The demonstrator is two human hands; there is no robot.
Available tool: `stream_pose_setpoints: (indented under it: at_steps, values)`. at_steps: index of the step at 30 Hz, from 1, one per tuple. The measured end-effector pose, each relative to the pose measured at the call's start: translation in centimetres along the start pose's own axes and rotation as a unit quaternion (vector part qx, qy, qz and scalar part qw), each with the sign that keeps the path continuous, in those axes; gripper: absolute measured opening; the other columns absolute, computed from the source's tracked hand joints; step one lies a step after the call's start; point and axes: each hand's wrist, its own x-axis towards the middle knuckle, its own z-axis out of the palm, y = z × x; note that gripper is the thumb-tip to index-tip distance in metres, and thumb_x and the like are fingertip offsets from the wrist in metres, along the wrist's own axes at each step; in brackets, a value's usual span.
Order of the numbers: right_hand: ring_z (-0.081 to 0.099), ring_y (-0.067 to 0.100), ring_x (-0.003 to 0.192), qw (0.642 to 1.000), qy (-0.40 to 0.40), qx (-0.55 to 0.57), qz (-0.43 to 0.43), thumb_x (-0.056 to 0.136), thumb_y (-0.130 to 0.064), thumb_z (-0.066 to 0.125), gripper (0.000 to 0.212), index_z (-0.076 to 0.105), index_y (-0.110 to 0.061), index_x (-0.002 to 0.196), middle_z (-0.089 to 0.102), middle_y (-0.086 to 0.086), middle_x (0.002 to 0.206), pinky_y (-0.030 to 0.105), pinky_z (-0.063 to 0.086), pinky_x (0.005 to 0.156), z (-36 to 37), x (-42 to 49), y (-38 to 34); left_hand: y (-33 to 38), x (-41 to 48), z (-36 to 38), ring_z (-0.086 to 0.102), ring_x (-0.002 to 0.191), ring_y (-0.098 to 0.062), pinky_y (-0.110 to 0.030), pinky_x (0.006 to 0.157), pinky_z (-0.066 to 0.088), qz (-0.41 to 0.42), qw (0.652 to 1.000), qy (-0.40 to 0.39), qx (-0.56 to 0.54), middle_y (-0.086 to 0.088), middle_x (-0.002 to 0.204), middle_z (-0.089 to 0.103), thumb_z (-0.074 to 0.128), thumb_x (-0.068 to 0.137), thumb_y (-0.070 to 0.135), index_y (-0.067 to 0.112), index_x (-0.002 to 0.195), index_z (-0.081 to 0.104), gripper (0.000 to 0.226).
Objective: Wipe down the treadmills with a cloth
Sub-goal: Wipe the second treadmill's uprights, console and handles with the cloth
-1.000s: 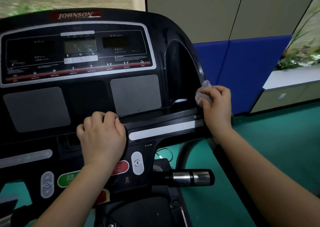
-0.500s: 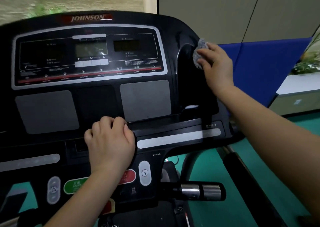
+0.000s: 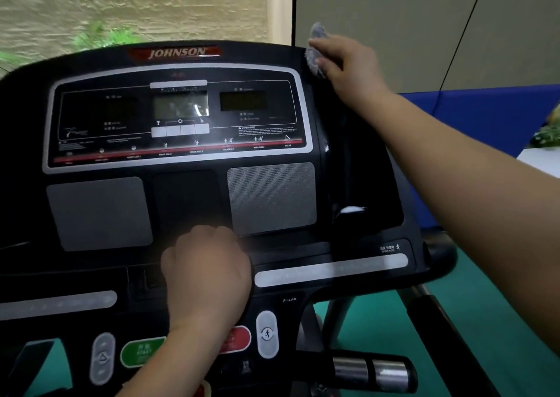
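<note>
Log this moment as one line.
right hand: holds cloth against console top right corner | left hand: curled, rests on console ledge | phase: wiping

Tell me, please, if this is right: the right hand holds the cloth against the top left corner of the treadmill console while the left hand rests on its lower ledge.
Only the corner is wrong: the head view shows the right hand holding the cloth against the top right corner of the treadmill console, left hand resting on its lower ledge.
</note>
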Motion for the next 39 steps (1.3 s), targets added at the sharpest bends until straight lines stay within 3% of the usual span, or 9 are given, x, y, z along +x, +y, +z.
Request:
stream_pose_setpoints:
  at_steps: [3,9,12,16,21,24,30,35,39]
  values:
    - [0.051,0.017,0.126,0.999,0.016,-0.011,-0.031,0.088,-0.019,0.060,0.038,0.063,-0.015,0.126,0.059,0.007,0.133,0.002,0.020,0.100,0.5,-2.2,-0.5,-0.1,0.0,0.0,0.049,0.088,-0.025,-0.046,0.082,0.035,0.002,1.000,0.004,-0.003,0.000,0.094,0.054,0.034,0.083,0.034,0.022,0.088,0.063,0.031]
    - [0.042,0.006,0.107,0.999,0.036,0.011,-0.021,0.085,-0.018,0.068,0.037,0.066,-0.016,0.122,0.059,-0.004,0.112,0.001,0.022,0.094,1.3,-7.9,-1.6,-0.1,-0.1,0.1,0.048,0.089,-0.024,-0.046,0.084,0.034,0.004,1.000,0.005,-0.012,0.000,0.095,0.054,0.032,0.084,0.034,0.022,0.089,0.062,0.033]
    - [0.046,0.012,0.108,0.999,0.041,0.022,-0.001,0.083,-0.015,0.070,0.037,0.067,-0.016,0.120,0.049,-0.012,0.107,0.010,0.028,0.098,1.6,-11.1,-1.8,-0.2,-0.1,0.1,0.048,0.090,-0.025,-0.046,0.085,0.034,0.005,1.000,0.003,-0.015,-0.001,0.096,0.054,0.032,0.085,0.034,0.022,0.090,0.063,0.034]
    - [0.055,0.026,0.107,0.999,0.040,0.020,-0.017,0.078,-0.011,0.074,0.036,0.070,-0.012,0.113,0.054,-0.004,0.107,0.024,0.037,0.101,2.2,-14.4,-2.1,-0.2,-0.1,0.1,0.048,0.090,-0.027,-0.045,0.085,0.034,0.006,1.000,0.003,-0.017,-0.002,0.097,0.055,0.031,0.085,0.034,0.020,0.090,0.062,0.034]
    - [0.059,0.034,0.093,0.997,-0.011,-0.041,-0.059,0.070,-0.005,0.077,0.024,0.076,-0.007,0.094,0.067,0.010,0.102,0.010,0.031,0.088,2.7,-18.9,-2.6,-0.3,-0.1,0.1,0.048,0.090,-0.028,-0.045,0.084,0.034,0.013,1.000,0.004,-0.017,-0.004,0.097,0.055,0.032,0.085,0.033,0.019,0.091,0.063,0.035]
    - [0.061,0.025,0.097,0.999,-0.037,0.007,-0.020,0.073,-0.006,0.075,0.027,0.076,-0.009,0.100,0.067,0.005,0.101,0.002,0.031,0.091,1.4,-20.2,-3.1,-0.3,-0.2,0.0,0.048,0.091,-0.028,-0.046,0.085,0.034,0.015,1.000,0.004,-0.020,-0.004,0.098,0.056,0.032,0.086,0.034,0.019,0.092,0.064,0.035]
    - [0.045,-0.001,0.098,0.992,0.112,-0.013,0.053,0.083,-0.019,0.070,0.031,0.065,-0.017,0.114,0.050,-0.006,0.110,0.000,0.032,0.087,-3.1,-15.6,-3.1,-0.3,-0.2,0.0,0.047,0.092,-0.028,-0.045,0.085,0.033,0.017,1.000,0.001,-0.023,-0.004,0.099,0.055,0.031,0.086,0.034,0.018,0.093,0.063,0.035]
    - [0.052,0.018,0.104,0.994,0.064,-0.071,0.045,0.082,-0.008,0.068,0.017,0.069,-0.006,0.098,0.052,0.010,0.112,-0.003,0.028,0.087,-0.7,-10.5,0.3,-0.4,-0.1,0.1,0.047,0.092,-0.027,-0.045,0.086,0.033,0.014,1.000,-0.002,-0.023,-0.004,0.099,0.054,0.033,0.087,0.033,0.019,0.093,0.062,0.033]
    - [0.050,0.012,0.098,0.995,0.049,-0.084,0.036,0.081,-0.008,0.070,0.018,0.070,-0.003,0.098,0.056,0.012,0.109,-0.004,0.027,0.081,0.1,-12.8,1.1,-0.3,-0.1,0.1,0.047,0.090,-0.028,-0.046,0.084,0.033,0.014,1.000,0.005,-0.017,-0.005,0.097,0.054,0.036,0.086,0.033,0.018,0.091,0.062,0.031]
